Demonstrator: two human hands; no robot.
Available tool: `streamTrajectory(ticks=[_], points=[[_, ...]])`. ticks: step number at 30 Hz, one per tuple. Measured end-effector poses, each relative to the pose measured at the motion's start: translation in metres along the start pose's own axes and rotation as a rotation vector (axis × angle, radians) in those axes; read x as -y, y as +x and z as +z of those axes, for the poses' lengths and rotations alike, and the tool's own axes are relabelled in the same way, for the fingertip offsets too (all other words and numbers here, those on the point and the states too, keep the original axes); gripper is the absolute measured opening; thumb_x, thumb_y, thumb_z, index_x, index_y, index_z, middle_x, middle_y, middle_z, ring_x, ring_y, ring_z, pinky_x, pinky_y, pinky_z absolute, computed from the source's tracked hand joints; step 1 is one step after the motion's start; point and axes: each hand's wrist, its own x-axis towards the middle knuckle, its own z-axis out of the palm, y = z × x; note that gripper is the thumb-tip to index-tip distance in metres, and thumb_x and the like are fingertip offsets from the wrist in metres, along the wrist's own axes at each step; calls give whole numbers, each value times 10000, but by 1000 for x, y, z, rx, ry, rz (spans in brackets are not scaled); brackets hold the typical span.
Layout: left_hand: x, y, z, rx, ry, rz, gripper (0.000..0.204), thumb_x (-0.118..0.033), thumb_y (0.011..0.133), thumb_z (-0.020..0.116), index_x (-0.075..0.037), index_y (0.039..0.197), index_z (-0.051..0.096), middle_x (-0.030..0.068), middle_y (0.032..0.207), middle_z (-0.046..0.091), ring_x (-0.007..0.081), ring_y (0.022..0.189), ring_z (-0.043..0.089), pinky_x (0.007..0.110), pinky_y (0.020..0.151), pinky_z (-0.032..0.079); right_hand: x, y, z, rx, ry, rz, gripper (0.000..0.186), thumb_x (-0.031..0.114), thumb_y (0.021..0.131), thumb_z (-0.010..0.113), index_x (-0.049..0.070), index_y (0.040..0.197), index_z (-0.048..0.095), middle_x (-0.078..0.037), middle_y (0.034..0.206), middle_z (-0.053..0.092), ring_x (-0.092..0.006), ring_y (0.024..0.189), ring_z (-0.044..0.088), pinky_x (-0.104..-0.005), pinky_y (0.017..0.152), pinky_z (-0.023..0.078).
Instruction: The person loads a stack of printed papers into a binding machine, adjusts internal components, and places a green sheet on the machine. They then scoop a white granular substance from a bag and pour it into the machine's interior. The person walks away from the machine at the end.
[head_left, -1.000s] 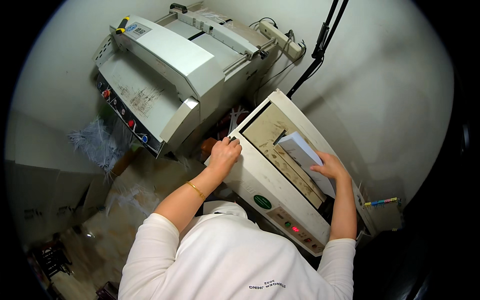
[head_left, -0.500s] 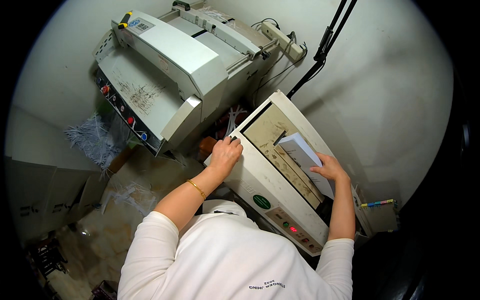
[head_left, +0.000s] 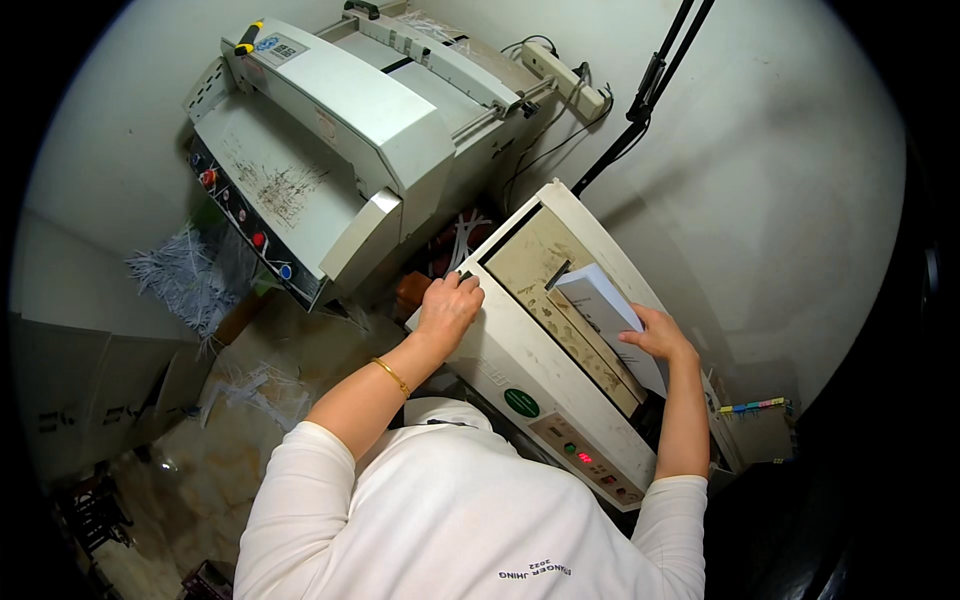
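Observation:
My left hand (head_left: pixel 450 308) is closed at the upper left edge of a cream-coloured paper-binding machine (head_left: pixel 510 345). Its fingers curl around a small black knob (head_left: pixel 466 276), mostly hidden by them. My right hand (head_left: pixel 662 335) grips a white paper block (head_left: pixel 600 298) near its right end, thumb on top and the other fingers out of sight. The block stands tilted in the machine's long slot, beside a stained tan plate (head_left: pixel 540 255). Red digits glow on the front control panel (head_left: pixel 582 458).
Behind on the left stands a large grey paper cutter (head_left: pixel 370 110) with a yellow-and-black tool (head_left: pixel 249 38) on it. Shredded paper strips (head_left: pixel 185 280) lie heaped by the left wall. A power strip (head_left: pixel 565 82) and a black lamp arm (head_left: pixel 640 110) are at the back.

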Motion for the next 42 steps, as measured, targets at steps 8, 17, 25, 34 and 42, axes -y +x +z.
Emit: streamTrajectory(ticks=[8,17,25,34,42], points=[[1,-1,3,-36,-1,8,301,-144,537,756,-57,791,619,57,1097,650,214,803,577,332,649,465,3,0,-2,18,-16,5,549,250,712,766,143,1218,581,-157,1010,662,-303,928,622,-387,826,481],[0,-1,2,10,8,-14,301,-147,543,758,-64,799,623,36,1103,641,208,821,569,325,670,456,7,-1,-4,13,0,22,552,233,710,770,142,1221,582,-157,1037,659,-295,938,625,-383,831,481],[1,-3,4,-10,3,-13,320,-150,539,759,-73,820,629,27,1104,637,205,828,565,325,672,458,11,-2,-6,19,-12,27,561,233,710,771,129,1226,577,-162,1041,657,-294,936,624,-375,830,481],[1,-3,4,-13,0,-5,329,-153,534,759,-69,822,625,23,1102,633,204,819,561,324,666,455,8,-1,-6,9,-9,19,565,230,706,772,132,1227,577,-162,1022,661,-291,920,627,-369,818,484],[1,-3,3,-49,7,-3,229,-130,586,714,-76,790,624,27,1054,638,203,814,564,320,652,449,10,-1,-8,18,-4,32,559,223,703,770,141,1223,580,-164,1031,660,-296,925,627,-371,823,482]])
